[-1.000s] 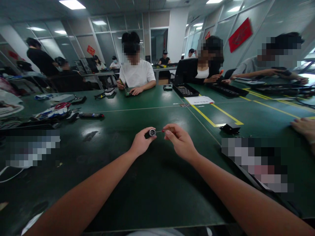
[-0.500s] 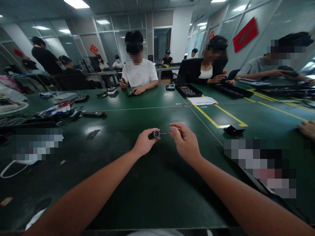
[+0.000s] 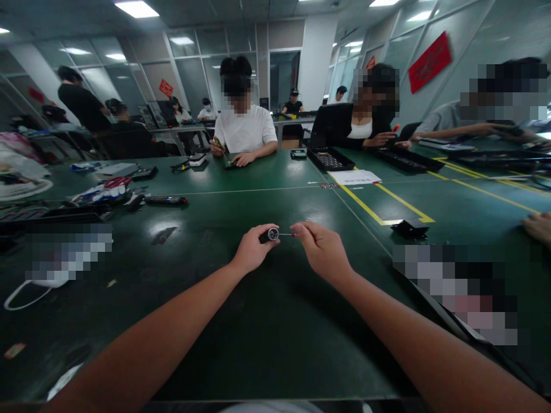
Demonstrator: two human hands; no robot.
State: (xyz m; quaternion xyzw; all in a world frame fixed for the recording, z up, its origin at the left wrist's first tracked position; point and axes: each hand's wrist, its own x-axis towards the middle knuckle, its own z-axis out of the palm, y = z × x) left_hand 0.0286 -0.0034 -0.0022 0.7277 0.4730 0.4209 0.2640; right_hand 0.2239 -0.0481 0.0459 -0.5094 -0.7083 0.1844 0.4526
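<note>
My left hand [image 3: 252, 250] is closed around a small dark cylindrical part [image 3: 272, 234] with a shiny round end facing right. My right hand [image 3: 323, 250] pinches a thin screwdriver [image 3: 287, 234] with a red handle; its metal tip points left into the round end of the part. Both hands hover just above the dark green table [image 3: 267, 321], near its middle, with my forearms stretched forward.
A small black piece [image 3: 410, 229] lies to the right by a yellow tape line [image 3: 370, 209]. Tools and a red-tipped pen [image 3: 166, 200] lie at the left. People sit working across the table; another person's hand [image 3: 538, 226] rests at the right edge.
My right hand has shifted slightly lower and closer to the part, so less of the screwdriver shaft shows. The left hand keeps its hold.
</note>
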